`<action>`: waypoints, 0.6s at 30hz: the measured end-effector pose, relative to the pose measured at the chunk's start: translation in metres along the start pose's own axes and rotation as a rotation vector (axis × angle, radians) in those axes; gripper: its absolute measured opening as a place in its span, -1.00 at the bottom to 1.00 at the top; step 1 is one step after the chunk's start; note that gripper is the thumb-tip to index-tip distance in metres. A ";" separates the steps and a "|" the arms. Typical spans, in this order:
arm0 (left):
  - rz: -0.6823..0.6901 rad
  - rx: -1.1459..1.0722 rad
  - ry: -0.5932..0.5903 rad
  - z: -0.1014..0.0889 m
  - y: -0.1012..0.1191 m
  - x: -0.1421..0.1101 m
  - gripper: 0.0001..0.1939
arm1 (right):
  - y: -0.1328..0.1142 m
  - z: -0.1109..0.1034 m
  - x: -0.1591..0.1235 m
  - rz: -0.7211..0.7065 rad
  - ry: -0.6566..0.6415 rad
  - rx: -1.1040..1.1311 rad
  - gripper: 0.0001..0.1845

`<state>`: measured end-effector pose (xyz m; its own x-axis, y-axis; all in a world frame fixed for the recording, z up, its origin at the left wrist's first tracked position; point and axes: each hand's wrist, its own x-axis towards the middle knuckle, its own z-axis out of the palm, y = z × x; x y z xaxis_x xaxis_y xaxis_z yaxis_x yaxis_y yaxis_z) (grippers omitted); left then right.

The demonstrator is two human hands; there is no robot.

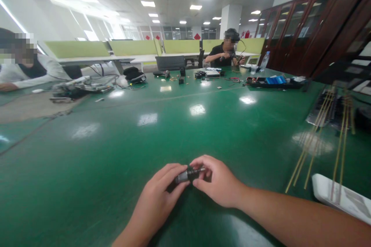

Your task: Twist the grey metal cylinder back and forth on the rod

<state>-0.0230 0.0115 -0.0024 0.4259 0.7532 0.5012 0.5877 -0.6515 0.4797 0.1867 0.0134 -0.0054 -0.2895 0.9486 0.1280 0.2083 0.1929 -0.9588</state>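
A short black-and-grey cylindrical tool (183,176) with a dark ribbed section and a thin metal shaft is held just above the green tabletop, its shaft pointing right. My left hand (159,189) grips the grey body between thumb and fingers. From the other side, my right hand (218,181) curls around the shaft end, with thumb and fingertips at the dark ribbed section. Part of the tool is covered by my left fingers, so its exact kind is unclear.
The green table (139,139) is glossy. Thin yellowish rods (311,142) and a white tray-like object (339,193) lie to the right. Electronic parts (78,88), cables and a water bottle (264,61) stand farther back. One person (223,52) sits opposite, another (31,67) at left.
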 end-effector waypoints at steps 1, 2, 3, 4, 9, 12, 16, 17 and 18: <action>0.003 0.001 0.006 0.000 0.000 0.000 -0.75 | -0.001 -0.001 0.000 -0.002 0.001 -0.016 -0.64; 0.006 0.002 0.013 0.001 -0.001 -0.001 -0.76 | -0.002 -0.001 0.000 0.001 0.004 -0.029 -0.66; 0.008 0.003 0.022 0.001 -0.001 -0.001 -0.76 | -0.003 -0.001 0.000 0.007 0.009 -0.038 -0.67; 0.009 0.004 0.030 0.001 -0.002 -0.001 -0.76 | -0.003 -0.001 0.000 0.016 0.014 -0.041 -0.68; 0.013 0.004 0.039 0.000 0.001 0.001 -0.76 | -0.002 -0.001 0.000 0.059 0.014 0.013 -0.66; 0.022 -0.008 0.042 0.000 0.004 0.002 -0.76 | -0.001 0.000 0.000 0.059 0.008 0.041 -0.65; 0.031 -0.012 0.029 0.001 0.004 0.002 -0.77 | -0.002 -0.001 -0.001 0.047 0.005 0.029 -0.71; 0.033 -0.012 0.027 0.001 0.004 0.002 -0.76 | -0.002 -0.001 -0.001 0.041 0.002 0.023 -0.73; 0.033 -0.010 0.027 0.001 0.004 0.002 -0.76 | -0.002 -0.001 -0.001 0.036 0.001 0.019 -0.75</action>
<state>-0.0189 0.0107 -0.0004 0.4261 0.7284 0.5366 0.5665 -0.6773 0.4694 0.1873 0.0127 -0.0029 -0.2811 0.9551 0.0931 0.2013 0.1536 -0.9674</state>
